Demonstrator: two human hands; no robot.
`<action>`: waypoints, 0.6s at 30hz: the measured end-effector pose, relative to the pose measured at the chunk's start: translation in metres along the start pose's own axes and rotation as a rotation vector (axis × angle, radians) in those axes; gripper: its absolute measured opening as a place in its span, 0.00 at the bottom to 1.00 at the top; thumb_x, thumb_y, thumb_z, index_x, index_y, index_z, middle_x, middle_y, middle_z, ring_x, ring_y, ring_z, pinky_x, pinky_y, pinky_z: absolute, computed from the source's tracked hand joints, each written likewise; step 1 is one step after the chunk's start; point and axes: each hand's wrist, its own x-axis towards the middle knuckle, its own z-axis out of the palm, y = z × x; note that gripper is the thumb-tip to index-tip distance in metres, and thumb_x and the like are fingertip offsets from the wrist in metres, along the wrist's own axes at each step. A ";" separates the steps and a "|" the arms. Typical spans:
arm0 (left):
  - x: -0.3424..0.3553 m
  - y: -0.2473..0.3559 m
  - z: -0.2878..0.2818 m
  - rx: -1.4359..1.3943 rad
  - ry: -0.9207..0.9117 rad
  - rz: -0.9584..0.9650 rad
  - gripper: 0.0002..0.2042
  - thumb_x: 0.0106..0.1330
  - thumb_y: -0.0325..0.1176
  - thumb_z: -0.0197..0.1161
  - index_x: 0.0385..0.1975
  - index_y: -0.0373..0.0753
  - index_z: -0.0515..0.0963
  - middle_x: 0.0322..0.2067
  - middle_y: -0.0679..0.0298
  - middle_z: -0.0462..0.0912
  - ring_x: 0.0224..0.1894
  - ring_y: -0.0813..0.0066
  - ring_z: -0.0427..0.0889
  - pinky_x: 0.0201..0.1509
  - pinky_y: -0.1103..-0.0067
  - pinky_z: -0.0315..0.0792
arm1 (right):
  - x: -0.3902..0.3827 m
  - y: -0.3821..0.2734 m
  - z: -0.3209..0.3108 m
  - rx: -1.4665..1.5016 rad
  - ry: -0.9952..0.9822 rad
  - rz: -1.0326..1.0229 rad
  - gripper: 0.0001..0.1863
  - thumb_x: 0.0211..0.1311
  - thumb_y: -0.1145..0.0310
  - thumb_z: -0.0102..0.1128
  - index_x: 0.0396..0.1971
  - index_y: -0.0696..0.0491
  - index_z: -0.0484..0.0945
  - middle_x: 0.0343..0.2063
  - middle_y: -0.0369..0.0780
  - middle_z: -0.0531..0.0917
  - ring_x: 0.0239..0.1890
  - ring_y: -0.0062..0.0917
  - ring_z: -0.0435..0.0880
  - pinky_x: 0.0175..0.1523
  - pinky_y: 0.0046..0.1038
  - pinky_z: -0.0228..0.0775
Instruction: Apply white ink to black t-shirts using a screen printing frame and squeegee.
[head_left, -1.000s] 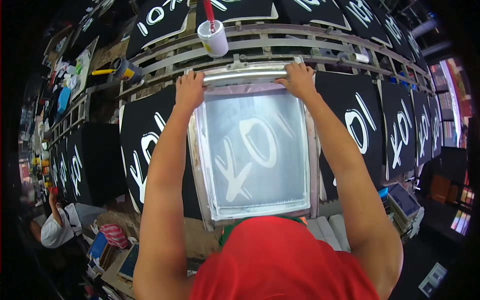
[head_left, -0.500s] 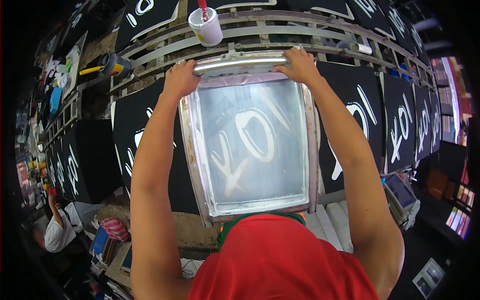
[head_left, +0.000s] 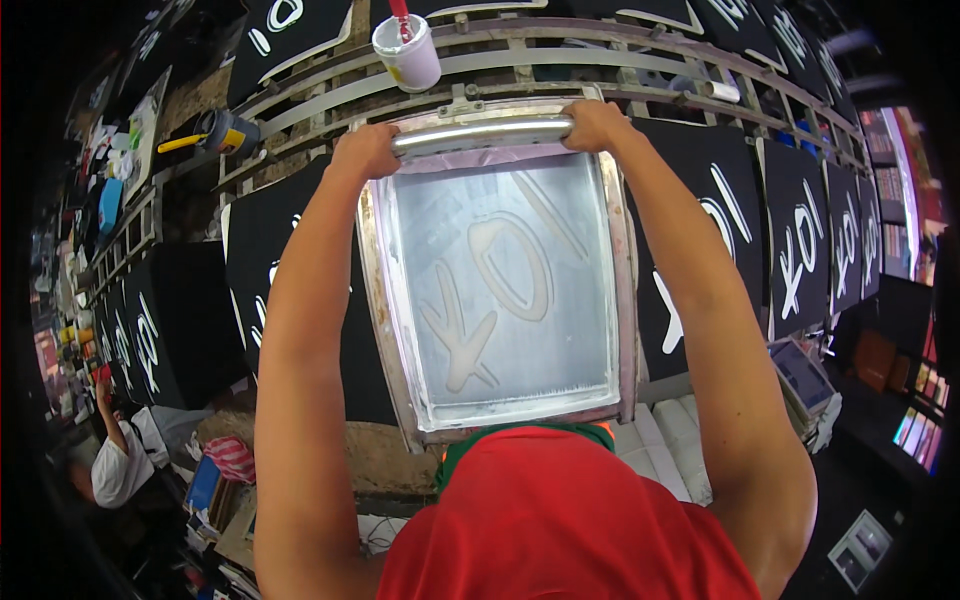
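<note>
A silk-screen frame (head_left: 625,300) lies before me, its pale mesh (head_left: 430,215) showing large brush-style lettering and white ink along the edges. Across its far end rests a squeegee (head_left: 480,135) with a shiny metal bar. My left hand (head_left: 366,150) is closed round the squeegee's left end, and my right hand (head_left: 596,125) grips the right end. Some fingers of both hands are hidden behind the frame's far corners. Under and beside the frame are black fabric panels (head_left: 690,185) with white lettering.
Beyond the frame, a white ink tub (head_left: 407,62) with a red handle stands on metal rails (head_left: 480,68). A dark pot (head_left: 232,133) with a yellow-handled tool sits at the left. More printed black panels (head_left: 797,270) line the right. Far left, another person (head_left: 125,470) is partly visible.
The lettering on the mesh has turned from bright white to dull grey-beige. Both hands have curled more tightly round the squeegee's ends, which stays at the far end of the frame.
</note>
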 end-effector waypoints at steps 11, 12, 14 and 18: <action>-0.156 0.044 0.077 0.000 -0.002 0.048 0.16 0.55 0.36 0.67 0.45 0.45 0.86 0.43 0.53 0.88 0.49 0.53 0.86 0.71 0.51 0.64 | -0.153 -0.053 0.069 0.044 -0.052 0.021 0.21 0.44 0.62 0.61 0.41 0.45 0.89 0.41 0.46 0.89 0.46 0.43 0.88 0.51 0.43 0.78; -0.188 0.045 0.096 -0.059 0.145 0.071 0.13 0.49 0.31 0.65 0.37 0.44 0.85 0.36 0.53 0.87 0.46 0.52 0.86 0.69 0.52 0.65 | -0.181 -0.063 0.078 0.086 -0.015 0.014 0.21 0.43 0.63 0.61 0.42 0.46 0.88 0.39 0.45 0.89 0.44 0.43 0.88 0.50 0.45 0.75; -0.247 0.069 0.110 -0.106 0.187 0.105 0.10 0.49 0.31 0.66 0.33 0.42 0.83 0.32 0.54 0.86 0.43 0.51 0.85 0.64 0.52 0.68 | -0.245 -0.079 0.096 0.113 0.021 0.008 0.21 0.44 0.66 0.61 0.42 0.47 0.88 0.38 0.44 0.89 0.43 0.42 0.87 0.52 0.45 0.71; -0.365 0.108 0.158 -0.184 0.209 0.093 0.19 0.46 0.25 0.67 0.42 0.43 0.81 0.40 0.58 0.83 0.49 0.57 0.81 0.55 0.61 0.71 | -0.370 -0.115 0.156 0.130 0.112 0.030 0.18 0.44 0.74 0.63 0.39 0.46 0.84 0.40 0.38 0.85 0.47 0.36 0.81 0.57 0.42 0.63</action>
